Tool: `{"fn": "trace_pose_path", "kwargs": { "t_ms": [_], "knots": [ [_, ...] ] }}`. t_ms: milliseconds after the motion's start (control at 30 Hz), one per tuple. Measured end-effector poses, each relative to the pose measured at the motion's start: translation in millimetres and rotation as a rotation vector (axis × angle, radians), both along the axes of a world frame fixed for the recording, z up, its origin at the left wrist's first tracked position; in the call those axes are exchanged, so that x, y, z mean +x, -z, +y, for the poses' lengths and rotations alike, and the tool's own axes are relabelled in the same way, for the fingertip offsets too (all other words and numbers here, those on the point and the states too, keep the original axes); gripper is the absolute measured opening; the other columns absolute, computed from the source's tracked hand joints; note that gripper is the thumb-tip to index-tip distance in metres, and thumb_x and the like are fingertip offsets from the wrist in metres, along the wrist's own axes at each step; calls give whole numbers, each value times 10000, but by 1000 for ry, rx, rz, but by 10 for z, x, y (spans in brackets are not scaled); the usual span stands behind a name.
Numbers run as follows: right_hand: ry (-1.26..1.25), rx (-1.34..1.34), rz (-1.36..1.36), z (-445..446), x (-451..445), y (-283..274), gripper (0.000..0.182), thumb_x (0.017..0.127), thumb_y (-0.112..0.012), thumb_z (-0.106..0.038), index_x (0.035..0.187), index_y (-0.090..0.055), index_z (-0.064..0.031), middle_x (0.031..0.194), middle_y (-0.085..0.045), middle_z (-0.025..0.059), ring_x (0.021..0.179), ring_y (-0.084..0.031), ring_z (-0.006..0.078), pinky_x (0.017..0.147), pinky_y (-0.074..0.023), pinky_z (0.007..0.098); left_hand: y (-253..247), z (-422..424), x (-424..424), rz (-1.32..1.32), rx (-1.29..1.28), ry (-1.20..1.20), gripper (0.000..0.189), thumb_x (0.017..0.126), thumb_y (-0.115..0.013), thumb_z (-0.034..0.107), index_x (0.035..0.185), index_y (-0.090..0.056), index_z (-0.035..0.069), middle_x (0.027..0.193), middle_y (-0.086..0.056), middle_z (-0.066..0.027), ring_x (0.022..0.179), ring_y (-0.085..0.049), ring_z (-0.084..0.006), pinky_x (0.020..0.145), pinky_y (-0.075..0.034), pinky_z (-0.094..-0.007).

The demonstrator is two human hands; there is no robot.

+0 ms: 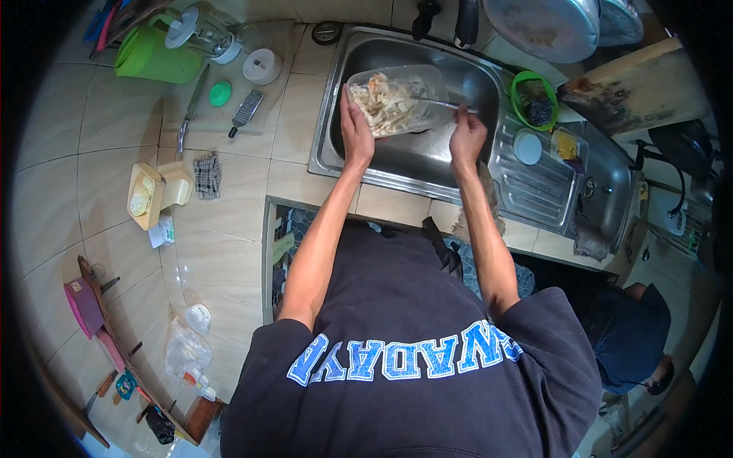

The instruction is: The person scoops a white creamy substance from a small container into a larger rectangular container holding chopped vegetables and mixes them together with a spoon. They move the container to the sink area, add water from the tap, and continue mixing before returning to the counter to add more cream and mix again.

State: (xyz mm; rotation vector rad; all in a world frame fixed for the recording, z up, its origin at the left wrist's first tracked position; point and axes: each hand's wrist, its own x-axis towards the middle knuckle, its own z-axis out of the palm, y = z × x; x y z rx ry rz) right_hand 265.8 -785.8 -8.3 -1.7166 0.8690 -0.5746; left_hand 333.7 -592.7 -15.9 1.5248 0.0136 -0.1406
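Observation:
Over the large steel sink basin, a clear plastic container is held, with pale shredded food and a few orange bits in it. My left hand grips the container's left end, fingers along its outer side. In my right hand is the handle of a metal utensil, probably a spoon or fork. Its far end reaches into the container; the tip is hard to make out. The container appears slightly tilted. A brown cloth hangs over the sink's front edge beside my right forearm.
Right of the basin stand a green bowl, a white lid and a small tub with yellow food. A grater, knife and blender jar are at left. Another person is at far right.

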Motion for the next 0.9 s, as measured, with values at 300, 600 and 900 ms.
{"fn": "trace_pose_path", "kwargs": {
  "t_ms": [300, 600, 900],
  "knots": [
    [-535, -887, -374, -78, -84, -962, 159, 829, -730, -20, 974, -747, -84, 881, -706, 55, 778, -575, 246, 710, -477, 334, 224, 29, 32, 38, -138, 26, 613, 1103, -263, 390, 1544, -255, -35, 1579, -328, -181, 1423, -365, -255, 1177, -280, -341],
    [-566, -848, -441, 6, -30, -1095, 135, 835, -723, -11, 959, -749, -57, 857, -700, 77, 765, -592, 250, 699, -484, 337, 107, 134, 19, -25, -125, 34, 582, 1103, -270, 360, 1537, -282, -27, 1566, -354, -176, 1421, -371, -252, 1176, -279, -341],
    [-326, -523, -129, 91, 15, -661, 225, 890, -717, -162, 828, -709, 53, 755, -664, 200, 693, -635, 348, 667, -483, 399, 87, 193, -7, -68, -127, 28, 552, 1103, -276, 329, 1529, -310, -20, 1553, -380, -172, 1419, -377, -249, 1175, -277, -341]
  ]
}}
